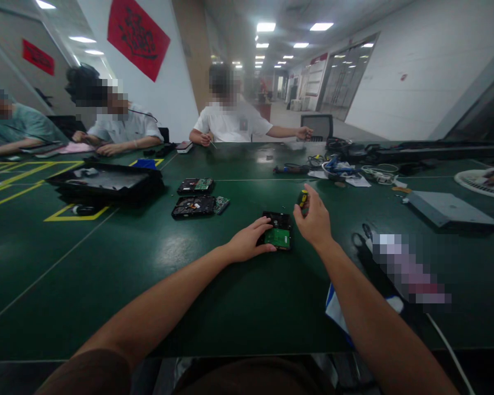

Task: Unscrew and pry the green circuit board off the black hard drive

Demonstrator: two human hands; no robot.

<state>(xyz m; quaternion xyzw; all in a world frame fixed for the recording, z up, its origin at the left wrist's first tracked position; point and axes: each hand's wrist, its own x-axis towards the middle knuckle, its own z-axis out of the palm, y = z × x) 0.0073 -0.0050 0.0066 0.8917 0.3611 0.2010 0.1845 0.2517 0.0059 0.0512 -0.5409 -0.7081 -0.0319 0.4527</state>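
Observation:
A hard drive with a green circuit board showing lies flat on the green table in front of me. My left hand grips its left side, fingers over the top edge and thumb along the near edge. Just right of the drive, my right hand is raised and closed around a screwdriver with a yellow and black handle. The screwdriver's shaft and tip cannot be made out. Farther left lie two more hard drives, one nearer and one behind it, with a loose circuit board alongside.
Black trays are stacked at the left. A grey metal case and a bundle of cables lie to the right. Under my right forearm is a blue and white cloth or packet. Several people sit across the table.

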